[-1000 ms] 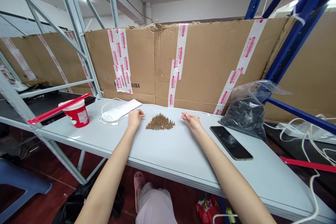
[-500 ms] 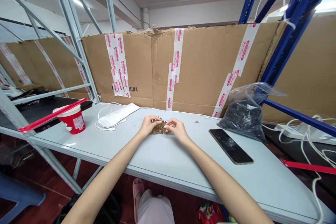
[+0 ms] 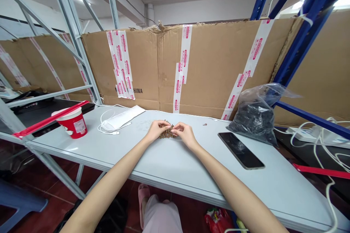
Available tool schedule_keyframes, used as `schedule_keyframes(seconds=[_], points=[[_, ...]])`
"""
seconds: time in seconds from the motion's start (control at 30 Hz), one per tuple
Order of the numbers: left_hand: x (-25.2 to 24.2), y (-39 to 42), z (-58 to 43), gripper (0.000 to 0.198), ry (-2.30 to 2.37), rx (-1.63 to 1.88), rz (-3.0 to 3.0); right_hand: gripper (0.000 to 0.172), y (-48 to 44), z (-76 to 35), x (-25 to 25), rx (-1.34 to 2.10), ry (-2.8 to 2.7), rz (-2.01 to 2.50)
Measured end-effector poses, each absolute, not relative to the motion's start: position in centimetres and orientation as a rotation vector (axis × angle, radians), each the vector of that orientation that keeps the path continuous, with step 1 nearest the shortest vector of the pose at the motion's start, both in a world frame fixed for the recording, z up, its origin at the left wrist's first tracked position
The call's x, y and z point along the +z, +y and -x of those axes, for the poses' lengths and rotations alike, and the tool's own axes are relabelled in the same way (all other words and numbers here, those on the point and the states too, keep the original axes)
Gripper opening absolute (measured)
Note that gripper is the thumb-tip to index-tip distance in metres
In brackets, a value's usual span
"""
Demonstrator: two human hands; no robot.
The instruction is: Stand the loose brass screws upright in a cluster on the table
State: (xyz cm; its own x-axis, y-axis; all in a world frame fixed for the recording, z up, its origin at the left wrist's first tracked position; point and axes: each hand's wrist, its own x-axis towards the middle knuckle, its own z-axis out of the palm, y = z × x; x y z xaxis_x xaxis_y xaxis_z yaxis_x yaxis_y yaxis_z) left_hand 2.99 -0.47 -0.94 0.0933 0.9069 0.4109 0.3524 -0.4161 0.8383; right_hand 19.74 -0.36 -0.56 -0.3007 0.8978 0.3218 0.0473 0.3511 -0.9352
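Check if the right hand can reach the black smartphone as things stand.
Probably yes: the right hand is at the small brass parts, and the black smartphone lies to its right on the same table, with nothing between them.

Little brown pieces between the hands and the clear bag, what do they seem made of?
The little brown pieces look like metal, maybe brass, from their golden sheen, though they're tiny. The clear bag looks like thin plastic: glossy, crinkled, see-through.
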Motion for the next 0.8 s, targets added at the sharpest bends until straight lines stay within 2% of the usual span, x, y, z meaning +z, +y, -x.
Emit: schedule_keyframes(seconds=[0.2, 0.8], points=[[-0.86, -0.53, -3.02, 0.026, 1.211, 1.322, -1.823, 0.021, -0.15, -19.75, -0.79, 1.126, -1.595, 0.817], [-0.48, -0.94, -3.05, 0.02, 1.216, 1.347, -1.895, 0.019, -0.12, -19.79, -0.73, 1.173, -1.534, 0.808]])
